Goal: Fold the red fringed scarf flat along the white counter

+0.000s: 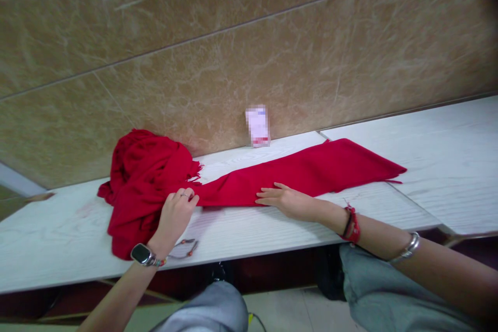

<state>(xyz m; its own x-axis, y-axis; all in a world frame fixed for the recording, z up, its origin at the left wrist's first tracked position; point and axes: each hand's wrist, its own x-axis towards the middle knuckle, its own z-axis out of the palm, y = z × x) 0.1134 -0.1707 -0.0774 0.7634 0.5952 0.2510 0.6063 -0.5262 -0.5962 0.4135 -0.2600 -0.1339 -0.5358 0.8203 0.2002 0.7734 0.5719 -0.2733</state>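
A long strip of red fringed cloth, like a scarf (311, 168), lies flattened across the white table, with its fringed end at the right. At the left a bunched heap of red cloth (146, 171) rests by the wall; whether it is one piece with the strip I cannot tell. My left hand (179, 213) pinches the strip's near edge beside the heap, fingers curled together. My right hand (290, 201) lies flat on the strip's middle, fingers stretched out and holding nothing.
Behind the strip, a small pale card or box with blurred print (257, 125) leans upright on the brown marbled wall (218, 83). The white table (439, 150) is narrow, its front edge close to my knees. A seam crosses it at right.
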